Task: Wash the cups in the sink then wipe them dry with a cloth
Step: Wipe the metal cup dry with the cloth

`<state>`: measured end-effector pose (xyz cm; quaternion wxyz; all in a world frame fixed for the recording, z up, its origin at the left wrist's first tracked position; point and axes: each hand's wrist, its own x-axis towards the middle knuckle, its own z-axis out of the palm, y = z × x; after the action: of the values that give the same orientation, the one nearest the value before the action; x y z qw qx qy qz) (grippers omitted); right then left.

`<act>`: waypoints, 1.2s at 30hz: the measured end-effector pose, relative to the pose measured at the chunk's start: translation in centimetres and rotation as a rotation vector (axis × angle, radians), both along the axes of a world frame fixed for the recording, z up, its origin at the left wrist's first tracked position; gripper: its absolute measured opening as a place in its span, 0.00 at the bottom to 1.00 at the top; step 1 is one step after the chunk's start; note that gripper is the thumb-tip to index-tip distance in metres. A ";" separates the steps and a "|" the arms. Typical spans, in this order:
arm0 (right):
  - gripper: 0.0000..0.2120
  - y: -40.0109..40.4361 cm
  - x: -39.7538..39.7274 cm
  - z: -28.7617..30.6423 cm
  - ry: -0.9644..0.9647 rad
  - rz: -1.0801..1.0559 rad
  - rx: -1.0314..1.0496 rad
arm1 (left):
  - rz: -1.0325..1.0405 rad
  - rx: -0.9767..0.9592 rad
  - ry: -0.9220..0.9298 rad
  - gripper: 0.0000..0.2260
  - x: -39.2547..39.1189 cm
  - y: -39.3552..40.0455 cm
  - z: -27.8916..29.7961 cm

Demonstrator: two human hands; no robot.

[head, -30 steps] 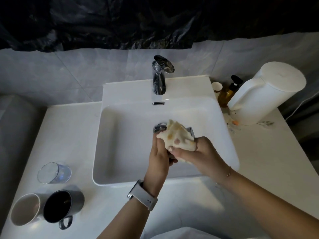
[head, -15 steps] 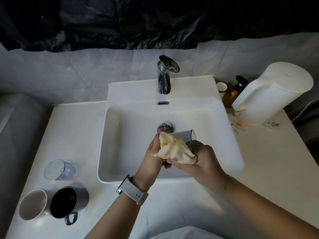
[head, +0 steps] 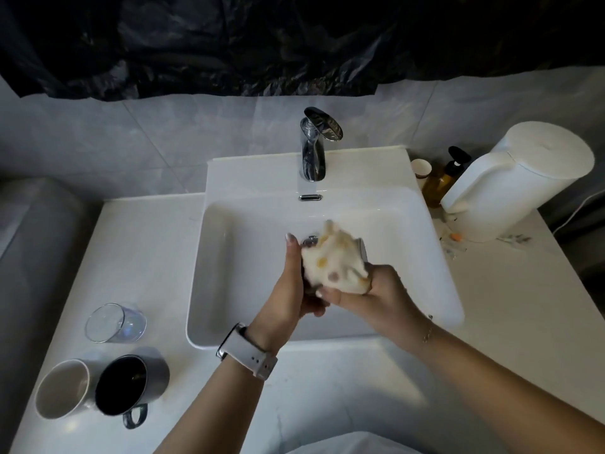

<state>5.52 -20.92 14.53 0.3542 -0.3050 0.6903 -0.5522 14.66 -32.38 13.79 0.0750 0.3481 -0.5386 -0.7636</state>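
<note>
The cup [head: 361, 249] is being held over the middle of the sink [head: 435, 257], almost wholly wrapped in the pale cloth [head: 334, 263], so that only a sliver of its grey rim is showing at the cloth's right edge; half a second ago that rim was standing clear above the cloth, and now the cloth is bunching up over it and blurring, so the wiping is passing over the mouth of the cup. The right hand [head: 381, 293] is gripping the cloth from below and behind, fingers curled into the fabric; the left hand [head: 288, 290] is bracing the cup's near side, its thumb lying straight along the cloth, while its other fingers are hidden behind the bundle, so whether they are curling round the cup I cannot tell. No water is running from the tap [head: 316, 145]; I judge this cup to be washed and now being dried. On the counter to the left, well apart from the sink, a clear glass [head: 114, 322], a white mug [head: 62, 388] and a dark mug [head: 131, 385] are lying on their sides; whether they are already done cannot be told.
</note>
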 end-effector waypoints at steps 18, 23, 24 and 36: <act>0.18 0.0 1.5 -1.4 0.378 -0.012 -0.059 | 0.204 0.126 -0.077 0.11 0.8 1.2 -0.5; 0.07 0.4 1.4 -0.2 -0.257 -0.287 -0.037 | 0.290 -0.487 0.015 0.07 1.5 1.5 -1.8; 0.07 0.7 1.4 -0.4 -0.337 -0.315 -0.029 | 0.259 -0.621 0.019 0.07 1.7 1.3 -2.0; 0.21 0.0 -0.2 0.1 -0.753 -0.360 -0.070 | 0.164 -0.918 -0.004 0.13 2.7 1.0 -2.4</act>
<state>5.33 -20.89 14.62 0.4690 0.0318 0.5360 -0.7013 17.41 -31.36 11.44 0.2805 0.3221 -0.7916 -0.4371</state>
